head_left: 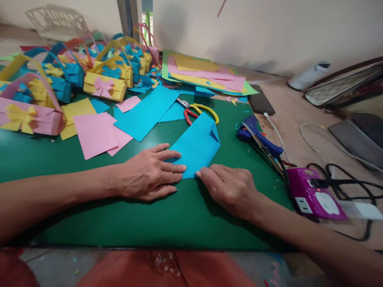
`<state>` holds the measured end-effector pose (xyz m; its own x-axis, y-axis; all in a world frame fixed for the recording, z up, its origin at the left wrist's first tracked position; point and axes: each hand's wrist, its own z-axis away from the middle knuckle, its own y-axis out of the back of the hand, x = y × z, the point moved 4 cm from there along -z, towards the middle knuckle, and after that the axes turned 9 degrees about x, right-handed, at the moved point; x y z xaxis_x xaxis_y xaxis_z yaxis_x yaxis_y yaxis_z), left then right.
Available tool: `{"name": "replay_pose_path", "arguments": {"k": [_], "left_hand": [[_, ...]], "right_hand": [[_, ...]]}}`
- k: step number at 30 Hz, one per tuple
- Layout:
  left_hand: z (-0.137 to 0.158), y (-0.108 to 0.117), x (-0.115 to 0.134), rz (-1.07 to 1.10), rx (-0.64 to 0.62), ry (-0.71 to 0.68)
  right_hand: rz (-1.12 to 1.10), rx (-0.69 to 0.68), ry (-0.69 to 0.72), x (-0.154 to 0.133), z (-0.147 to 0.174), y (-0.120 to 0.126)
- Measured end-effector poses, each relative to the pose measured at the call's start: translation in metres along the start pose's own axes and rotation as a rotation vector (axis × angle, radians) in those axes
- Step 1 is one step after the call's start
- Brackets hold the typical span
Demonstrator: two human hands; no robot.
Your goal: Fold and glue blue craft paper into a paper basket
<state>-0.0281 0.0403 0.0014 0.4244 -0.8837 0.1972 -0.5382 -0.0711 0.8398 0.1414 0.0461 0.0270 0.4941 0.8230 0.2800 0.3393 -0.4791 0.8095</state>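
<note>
A blue sheet of paper (pixel 196 145) lies on the green table in front of me, one far corner folded over. My left hand (pixel 148 171) rests flat across the sheet's left side with its fingers stretched out. At the near right corner, my right hand (pixel 230 185) has its fingers curled, thumb and forefinger closed on the paper's edge. Just beyond the sheet are scissors (pixel 217 115) with one red and one yellow handle, their blades partly under other blue paper (pixel 149 111). Pink paper pieces (pixel 94 135) lie beyond my left hand.
Several folded paper bags (pixel 104 85) with handles and bows crowd the back left. Stacked coloured sheets (pixel 203 73) lie at the back. On the right are a blue glue gun (pixel 261 137), a phone (pixel 261 99) and a purple power socket (pixel 314 195) with loose cables.
</note>
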Motion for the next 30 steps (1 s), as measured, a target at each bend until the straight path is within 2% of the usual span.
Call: {"name": "replay_pose_path", "arguments": {"k": [7, 16, 22, 30], "left_hand": [[0.001, 0.000, 0.001, -0.046, 0.014, -0.027], [0.002, -0.001, 0.001, -0.037, -0.003, -0.023], [0.000, 0.000, 0.002, -0.027, -0.009, -0.020], [0.000, 0.000, 0.002, -0.020, -0.010, -0.014]], "right_hand": [[0.082, -0.084, 0.137, -0.022, -0.002, -0.002], [0.130, -0.105, 0.107, -0.013, 0.011, 0.005], [0.116, -0.033, 0.072, -0.012, 0.011, 0.008], [0.177, -0.060, 0.265, -0.018, 0.010, 0.007]]}}
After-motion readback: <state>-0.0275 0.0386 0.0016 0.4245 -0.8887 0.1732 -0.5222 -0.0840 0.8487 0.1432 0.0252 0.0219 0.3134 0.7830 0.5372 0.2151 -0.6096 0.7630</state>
